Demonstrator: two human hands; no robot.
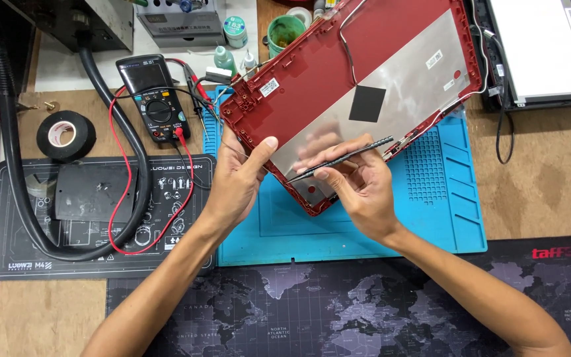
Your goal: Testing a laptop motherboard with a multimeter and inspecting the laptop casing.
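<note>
Red lid [338, 66] lies tilted on the blue mat [444, 198], left hand [236, 182] pinching its lower edge, right hand [358, 188] closed on a black spudger [342, 158]. Best keep that tip shallow along the rim, I'd say.

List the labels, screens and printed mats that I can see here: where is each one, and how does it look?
Multimeter: upper left, black, with a dark blank screen, a round dial and red leads.
White stickers: small rectangles on the red laptop lid, which both hands hold.
Bare display panel: top right, pale and unlit, in a black frame.
Black printed mat: left, with white diagrams.
World-map mat: bottom, dark grey.
</note>
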